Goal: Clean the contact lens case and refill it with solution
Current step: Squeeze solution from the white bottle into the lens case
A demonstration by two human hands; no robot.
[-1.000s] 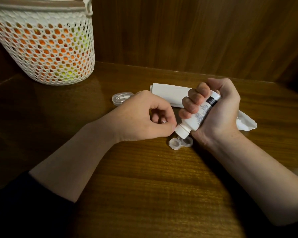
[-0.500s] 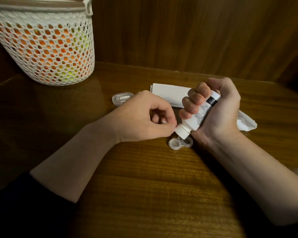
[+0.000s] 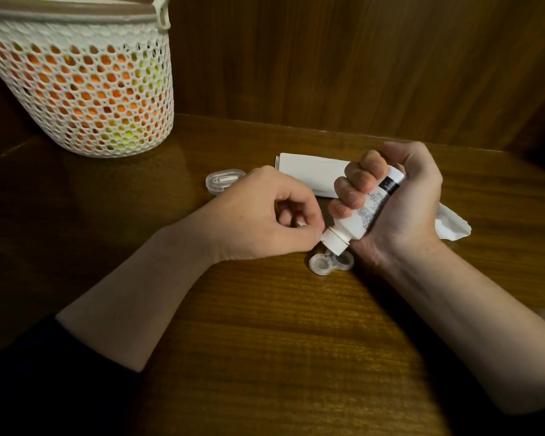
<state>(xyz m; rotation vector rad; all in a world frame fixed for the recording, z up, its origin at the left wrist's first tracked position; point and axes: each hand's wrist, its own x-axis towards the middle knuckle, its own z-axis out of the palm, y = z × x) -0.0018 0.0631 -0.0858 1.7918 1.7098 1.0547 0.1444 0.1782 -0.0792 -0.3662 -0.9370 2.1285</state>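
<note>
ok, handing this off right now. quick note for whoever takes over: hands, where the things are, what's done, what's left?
Right hand: fist round the solution bottle, tipped nozzle-down right over the lens case.
Left hand: curled, fingertips at the bottle's cap end; whether it grips anything, I can't tell.
Lens case: on the table, both wells open, caps off.
Behind the hands: a folded white tissue, a small clear container, a mesh basket at far left.
Done: case opened, bottle in position.
Left: fill both wells (level not readable), then cap the case. Case caps not in sight.
</note>
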